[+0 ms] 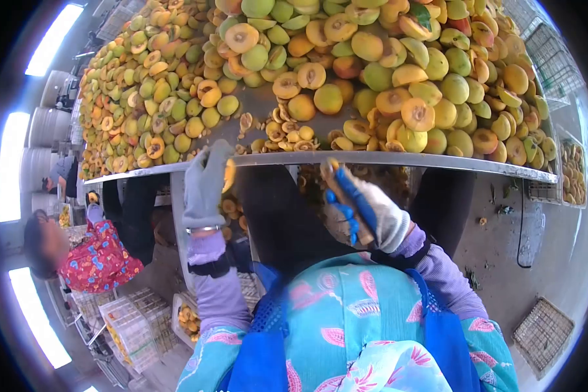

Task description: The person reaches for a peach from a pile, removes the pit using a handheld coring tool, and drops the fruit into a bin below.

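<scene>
My left hand [204, 186], in a grey glove, is at the near edge of the metal table, closed on a yellow peach piece [229, 175] seen edge-on. My right hand [384, 212], in a pale glove, grips a wooden-handled tool [351, 202] wrapped in blue strips. The tool points up toward the table edge, and its exact kind I cannot tell. Beyond both hands lies a heap of whole and halved peaches [379, 72]. Small cut pieces and pits [287, 130] lie at the rim between the hands.
The metal table rim [372, 159] runs across in front of me. At left, a person in a red patterned top [101, 258] works at the same table. Crates [134, 326] stand at lower left. An open-mesh crate [543, 334] lies on the floor at right.
</scene>
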The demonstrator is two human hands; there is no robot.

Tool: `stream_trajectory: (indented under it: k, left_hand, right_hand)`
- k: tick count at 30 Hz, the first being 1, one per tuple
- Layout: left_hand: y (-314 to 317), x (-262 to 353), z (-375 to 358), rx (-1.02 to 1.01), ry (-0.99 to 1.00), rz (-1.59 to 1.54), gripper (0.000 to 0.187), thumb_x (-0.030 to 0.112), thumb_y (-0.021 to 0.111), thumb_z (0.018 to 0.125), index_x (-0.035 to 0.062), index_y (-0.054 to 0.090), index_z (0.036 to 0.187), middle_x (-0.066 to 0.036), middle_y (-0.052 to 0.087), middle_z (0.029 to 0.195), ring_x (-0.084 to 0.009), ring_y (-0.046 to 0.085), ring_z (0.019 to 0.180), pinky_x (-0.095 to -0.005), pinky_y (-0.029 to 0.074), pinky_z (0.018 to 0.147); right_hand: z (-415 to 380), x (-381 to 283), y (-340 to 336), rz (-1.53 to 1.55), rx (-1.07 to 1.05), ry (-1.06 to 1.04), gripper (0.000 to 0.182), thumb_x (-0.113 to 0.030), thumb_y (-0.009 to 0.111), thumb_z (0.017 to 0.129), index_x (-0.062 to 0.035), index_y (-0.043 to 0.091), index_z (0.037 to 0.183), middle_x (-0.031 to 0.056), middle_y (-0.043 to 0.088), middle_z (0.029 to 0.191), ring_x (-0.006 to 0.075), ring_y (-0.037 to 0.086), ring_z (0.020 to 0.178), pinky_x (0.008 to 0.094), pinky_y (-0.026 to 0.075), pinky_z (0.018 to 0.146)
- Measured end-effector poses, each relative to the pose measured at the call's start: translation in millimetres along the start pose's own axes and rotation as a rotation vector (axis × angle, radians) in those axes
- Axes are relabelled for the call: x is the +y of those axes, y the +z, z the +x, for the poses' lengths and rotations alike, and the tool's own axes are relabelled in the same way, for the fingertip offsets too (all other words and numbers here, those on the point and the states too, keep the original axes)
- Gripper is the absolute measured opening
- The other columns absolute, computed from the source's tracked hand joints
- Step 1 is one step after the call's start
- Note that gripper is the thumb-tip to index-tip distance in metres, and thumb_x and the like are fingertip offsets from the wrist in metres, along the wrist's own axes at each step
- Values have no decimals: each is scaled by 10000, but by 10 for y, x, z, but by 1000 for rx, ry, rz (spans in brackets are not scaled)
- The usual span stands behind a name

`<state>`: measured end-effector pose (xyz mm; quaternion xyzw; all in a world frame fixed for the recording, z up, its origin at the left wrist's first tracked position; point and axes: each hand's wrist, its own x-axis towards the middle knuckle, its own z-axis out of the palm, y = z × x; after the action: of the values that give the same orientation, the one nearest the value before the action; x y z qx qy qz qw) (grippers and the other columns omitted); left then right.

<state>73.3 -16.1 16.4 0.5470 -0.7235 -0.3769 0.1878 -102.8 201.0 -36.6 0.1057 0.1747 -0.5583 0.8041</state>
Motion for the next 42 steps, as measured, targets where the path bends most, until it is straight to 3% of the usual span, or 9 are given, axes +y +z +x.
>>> stream_trajectory:
  k: [8,14,16,20,22,26,37,40,42]
  left_hand:
    - [1283,439,1421,-31,468,672,447,406,649,780,-12,639,938,-241,668,921,-401,642,899,-443,496,811]
    - [896,425,798,-130,467,44,445,266,731,747,5,607,1086,-171,669,968,-326,657,879,-367,516,794]
    - [777,346,520,-449,430,-496,348,194,632,880,-1,599,1166,-159,622,1127,-242,629,960,-369,518,863]
    - [1079,-57,277,-327,710,-326,358,230,524,959,-46,562,1183,-179,605,1155,-273,634,940,-394,528,862]
    - [1224,-71,329,-338,341,-669,330,5,652,834,-4,586,1158,-110,644,1086,-203,647,896,-278,534,791]
    - [1083,367,13,-498,37,-1174,308,255,552,973,-11,620,1113,-105,675,959,-178,652,792,-287,541,714]
    - [1273,387,-101,-285,276,-825,355,314,437,993,1,598,1042,-126,657,822,-205,645,659,-357,544,566]
    - [1287,376,-72,-312,272,-867,262,227,485,971,7,609,1042,-117,663,843,-202,653,689,-347,551,609]
    - [1246,420,-82,-367,157,-963,215,174,510,957,9,617,1041,-111,666,857,-202,658,715,-343,555,639]
  right_hand:
    - [-33,-20,196,-597,308,-392,417,-479,518,966,-69,594,971,19,533,699,109,522,607,275,422,500]
    - [163,-318,385,-1399,641,-1066,400,-402,502,972,-7,553,939,211,610,728,407,603,703,476,462,644]
    - [322,-310,460,-1432,649,-1000,374,-363,478,984,0,547,927,273,616,784,439,605,792,489,461,664]
    - [470,-180,401,-1552,577,-988,385,-339,464,995,37,533,950,296,614,819,451,605,810,486,463,683]
    - [418,-109,431,-1357,552,-948,396,-341,452,1003,44,544,986,296,612,812,461,600,805,480,470,691]
    - [362,-24,516,-1285,593,-962,388,-329,430,1013,41,546,1033,299,613,828,479,591,821,487,470,692]
    - [372,73,530,-1264,705,-809,446,-347,392,1020,76,532,1042,348,597,906,509,568,898,493,469,753]
    - [438,41,431,-1281,655,-910,456,-360,377,1020,65,540,1046,323,614,916,482,585,903,483,467,774]
    - [445,46,434,-977,722,-631,376,-338,449,1001,3,564,1111,105,605,828,210,576,669,334,473,598]
